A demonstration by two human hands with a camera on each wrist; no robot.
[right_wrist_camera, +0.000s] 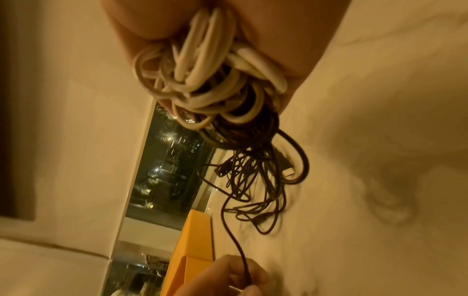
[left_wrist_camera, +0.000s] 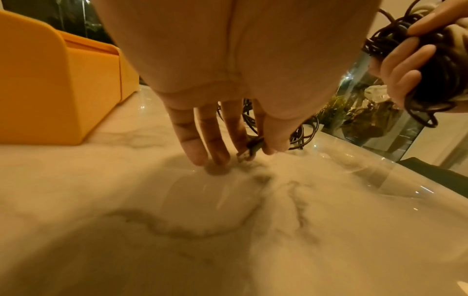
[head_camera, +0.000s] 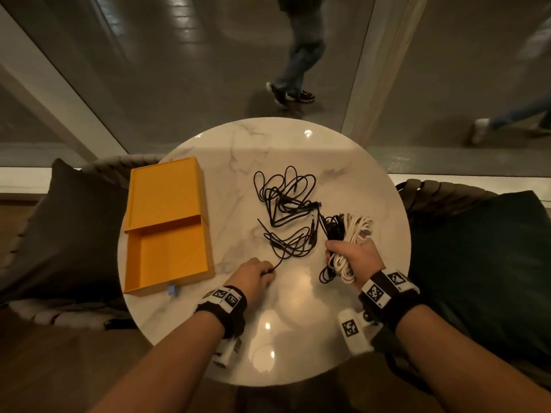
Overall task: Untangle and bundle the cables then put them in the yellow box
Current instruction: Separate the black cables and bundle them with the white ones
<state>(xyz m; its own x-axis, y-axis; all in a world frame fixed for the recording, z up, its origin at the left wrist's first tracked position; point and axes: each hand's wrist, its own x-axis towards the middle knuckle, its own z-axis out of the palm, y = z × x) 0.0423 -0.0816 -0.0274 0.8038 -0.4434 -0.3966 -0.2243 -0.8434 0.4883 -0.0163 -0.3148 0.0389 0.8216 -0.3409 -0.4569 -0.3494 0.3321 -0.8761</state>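
A round marble table (head_camera: 298, 150) fills the middle of the head view, seen from above, with dark cushioned seats (head_camera: 483, 248) at three and nine o'clock and, beyond it, what seems to be glass with blurred walking legs at twelve.

At nine o'clock on the table the yellow box (head_camera: 167, 222) is laid flat with its drawer slid out toward the viewer, so that the open tray is ready to take the cables; nothing is seen inside it.

At the centre, a loose black tangle (head_camera: 286, 201) is spread on the marble, not yet gathered. Strands are led from it toward four o'clock into a bundle of black and white cables (head_camera: 348, 242), which is gripped in the right hand (head_camera: 354, 254), fingers curled round the coils and lifted off the surface. It is probably held this way so that finished loops stay together while more cable is fed in.

At six o'clock the left hand (head_camera: 253, 277) is lowered to the table, where a plug end (left_wrist_camera: 247, 153) of one black strand is pinched between thumb and fingertip, the other fingers (left_wrist_camera: 200, 144) resting on the marble. A free end is likely sought so the strand can be drawn out of the tangle.
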